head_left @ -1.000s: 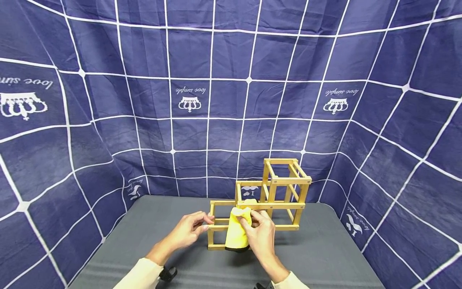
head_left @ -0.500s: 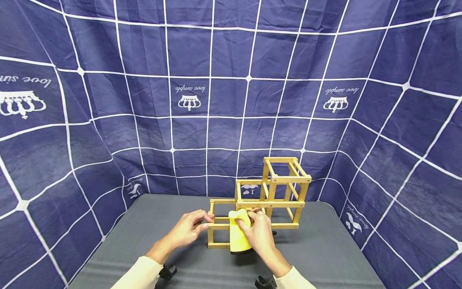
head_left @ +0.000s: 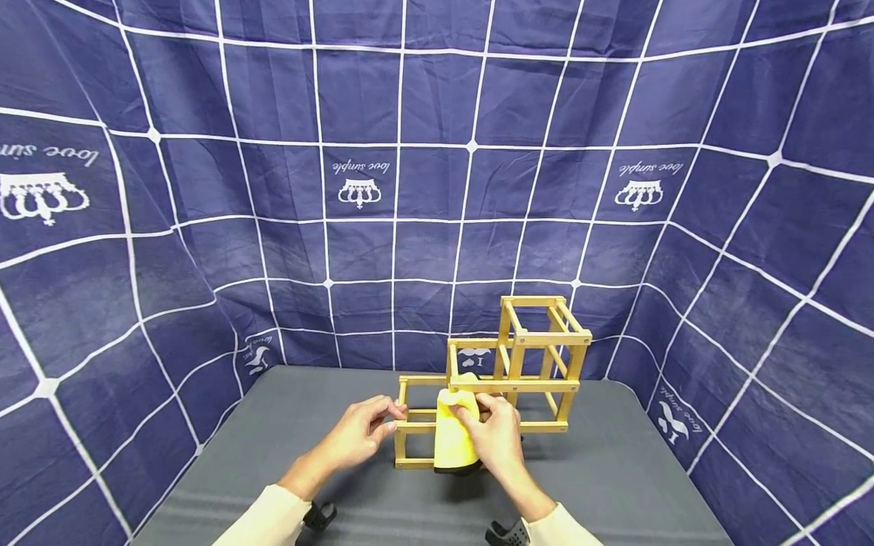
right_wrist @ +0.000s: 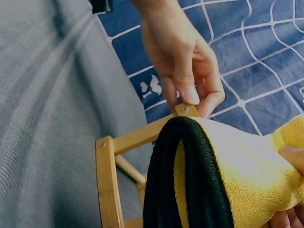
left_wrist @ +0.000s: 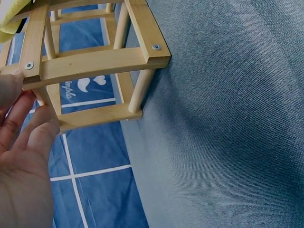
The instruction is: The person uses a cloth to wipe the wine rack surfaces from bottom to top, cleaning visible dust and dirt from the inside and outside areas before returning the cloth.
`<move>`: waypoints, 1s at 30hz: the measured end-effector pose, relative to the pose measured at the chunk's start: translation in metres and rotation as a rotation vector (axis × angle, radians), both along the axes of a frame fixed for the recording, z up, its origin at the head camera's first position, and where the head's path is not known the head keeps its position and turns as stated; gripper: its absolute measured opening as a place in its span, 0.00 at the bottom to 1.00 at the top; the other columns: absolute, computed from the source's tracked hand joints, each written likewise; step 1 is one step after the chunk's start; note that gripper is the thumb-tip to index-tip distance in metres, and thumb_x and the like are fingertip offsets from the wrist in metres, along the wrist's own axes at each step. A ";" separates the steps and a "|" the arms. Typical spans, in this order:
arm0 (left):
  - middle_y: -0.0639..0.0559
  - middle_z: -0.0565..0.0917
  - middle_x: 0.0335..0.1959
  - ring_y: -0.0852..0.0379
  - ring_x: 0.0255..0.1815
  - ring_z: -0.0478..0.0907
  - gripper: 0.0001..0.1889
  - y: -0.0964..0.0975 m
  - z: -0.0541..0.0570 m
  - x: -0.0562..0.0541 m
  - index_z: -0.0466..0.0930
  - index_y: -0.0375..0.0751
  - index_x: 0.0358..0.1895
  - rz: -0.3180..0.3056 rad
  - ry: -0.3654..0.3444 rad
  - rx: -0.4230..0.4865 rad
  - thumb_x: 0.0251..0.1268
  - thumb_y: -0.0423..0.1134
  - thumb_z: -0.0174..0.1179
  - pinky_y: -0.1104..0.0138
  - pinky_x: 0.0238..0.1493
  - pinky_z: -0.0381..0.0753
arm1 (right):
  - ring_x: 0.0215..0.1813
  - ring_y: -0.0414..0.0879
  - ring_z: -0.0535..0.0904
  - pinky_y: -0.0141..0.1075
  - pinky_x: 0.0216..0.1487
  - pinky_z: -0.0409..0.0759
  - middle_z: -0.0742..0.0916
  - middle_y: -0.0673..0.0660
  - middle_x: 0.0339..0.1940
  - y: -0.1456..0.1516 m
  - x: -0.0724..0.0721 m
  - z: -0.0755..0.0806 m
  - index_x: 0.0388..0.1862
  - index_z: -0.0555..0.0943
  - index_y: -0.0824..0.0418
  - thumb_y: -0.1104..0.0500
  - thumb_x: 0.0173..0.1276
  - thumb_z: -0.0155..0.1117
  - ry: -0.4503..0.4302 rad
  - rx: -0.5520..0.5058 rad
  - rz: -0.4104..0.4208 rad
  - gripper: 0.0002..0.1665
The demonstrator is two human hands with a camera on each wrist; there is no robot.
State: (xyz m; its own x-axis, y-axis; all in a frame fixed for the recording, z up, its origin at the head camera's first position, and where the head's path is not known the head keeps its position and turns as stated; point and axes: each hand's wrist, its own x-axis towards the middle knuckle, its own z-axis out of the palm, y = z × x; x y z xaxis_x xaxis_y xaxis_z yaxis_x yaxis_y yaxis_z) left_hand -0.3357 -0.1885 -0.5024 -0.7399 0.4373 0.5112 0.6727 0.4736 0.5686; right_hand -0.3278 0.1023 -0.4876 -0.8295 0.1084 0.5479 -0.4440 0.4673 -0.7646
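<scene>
A stepped wooden rack (head_left: 542, 385) of light slats and round dowels stands on the grey surface. My left hand (head_left: 359, 434) pinches its lower left top corner, thumb in front and fingers behind, as the left wrist view shows at the wooden post (left_wrist: 35, 42). My right hand (head_left: 497, 436) grips a bunched yellow cloth (head_left: 454, 440) with black edging. The cloth hangs in front of the rack's middle, and its upper part lies at the middle tier's slat. In the right wrist view the folded cloth (right_wrist: 237, 166) hides part of the rack.
Grey fabric covers the table (head_left: 273, 447). A blue curtain (head_left: 423, 189) with white grid lines rises behind and on both sides. Dark wrist straps (head_left: 319, 516) sit under both cream sleeves (head_left: 262, 519).
The cloth and my right hand dip slightly, then rise again, the cloth's top back at the middle slat. My left hand keeps its hold on the rack's corner.
</scene>
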 end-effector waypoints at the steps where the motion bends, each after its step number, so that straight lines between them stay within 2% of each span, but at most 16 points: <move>1: 0.38 0.94 0.60 0.35 0.69 0.93 0.10 0.000 0.001 0.000 0.90 0.43 0.51 0.005 0.006 -0.005 0.81 0.23 0.68 0.47 0.67 0.94 | 0.34 0.34 0.83 0.28 0.32 0.84 0.88 0.53 0.28 0.002 0.000 0.001 0.32 0.94 0.54 0.56 0.65 0.93 0.009 0.009 -0.003 0.11; 5: 0.39 0.94 0.61 0.36 0.70 0.93 0.10 0.001 0.002 -0.001 0.90 0.45 0.52 0.020 0.018 -0.023 0.82 0.25 0.68 0.52 0.66 0.96 | 0.34 0.33 0.85 0.27 0.32 0.86 0.90 0.52 0.33 0.009 0.007 0.001 0.44 0.99 0.55 0.55 0.64 0.95 0.036 0.014 -0.003 0.13; 7: 0.40 0.94 0.60 0.37 0.69 0.94 0.10 0.002 0.001 -0.001 0.90 0.46 0.51 0.026 0.025 -0.029 0.81 0.25 0.69 0.56 0.62 0.97 | 0.33 0.31 0.85 0.26 0.33 0.86 0.92 0.50 0.35 0.015 0.011 0.000 0.48 0.99 0.54 0.57 0.64 0.95 0.039 0.017 -0.007 0.15; 11: 0.43 0.95 0.59 0.38 0.66 0.95 0.10 0.003 0.001 -0.002 0.90 0.47 0.50 0.033 0.044 -0.027 0.80 0.25 0.70 0.63 0.49 0.93 | 0.33 0.30 0.85 0.24 0.34 0.84 0.95 0.49 0.40 0.032 0.021 -0.002 0.49 0.99 0.54 0.60 0.63 0.95 0.080 0.009 -0.019 0.16; 13: 0.44 0.95 0.59 0.39 0.64 0.95 0.10 0.003 0.001 -0.002 0.90 0.47 0.50 0.040 0.049 -0.024 0.79 0.25 0.71 0.65 0.46 0.90 | 0.34 0.30 0.86 0.23 0.34 0.85 0.96 0.50 0.41 0.043 0.025 -0.002 0.49 0.99 0.55 0.63 0.63 0.94 0.121 0.006 -0.042 0.17; 18: 0.44 0.95 0.58 0.40 0.64 0.94 0.10 0.003 0.002 -0.001 0.91 0.47 0.49 0.058 0.068 -0.023 0.79 0.26 0.71 0.67 0.54 0.93 | 0.36 0.28 0.87 0.19 0.38 0.85 0.96 0.51 0.41 0.074 0.032 -0.002 0.47 0.98 0.58 0.68 0.60 0.92 0.202 0.015 -0.132 0.17; 19: 0.44 0.95 0.58 0.40 0.64 0.95 0.09 0.003 0.002 -0.001 0.91 0.47 0.49 0.059 0.072 -0.024 0.79 0.26 0.72 0.66 0.57 0.94 | 0.35 0.28 0.86 0.18 0.38 0.85 0.96 0.52 0.40 0.080 0.033 -0.003 0.46 0.98 0.59 0.69 0.59 0.92 0.206 0.018 -0.155 0.17; 24: 0.46 0.95 0.57 0.42 0.61 0.95 0.09 0.002 -0.002 0.001 0.91 0.46 0.49 0.054 0.098 -0.033 0.78 0.27 0.72 0.59 0.57 0.96 | 0.34 0.23 0.82 0.15 0.38 0.81 0.95 0.53 0.39 0.105 0.038 -0.006 0.43 0.97 0.61 0.69 0.58 0.91 0.207 -0.005 -0.305 0.14; 27: 0.48 0.95 0.57 0.43 0.62 0.95 0.10 0.002 -0.004 0.001 0.91 0.48 0.49 0.065 0.101 -0.034 0.77 0.27 0.72 0.62 0.57 0.95 | 0.34 0.19 0.79 0.13 0.39 0.78 0.95 0.55 0.40 0.115 0.037 -0.003 0.43 0.97 0.64 0.69 0.59 0.90 0.218 -0.048 -0.375 0.14; 30: 0.49 0.95 0.58 0.44 0.64 0.95 0.10 0.001 -0.005 0.001 0.91 0.49 0.49 0.082 0.089 -0.039 0.77 0.27 0.72 0.63 0.61 0.95 | 0.34 0.18 0.79 0.12 0.39 0.77 0.95 0.55 0.41 0.118 0.035 0.000 0.44 0.97 0.62 0.66 0.60 0.90 0.206 -0.032 -0.397 0.14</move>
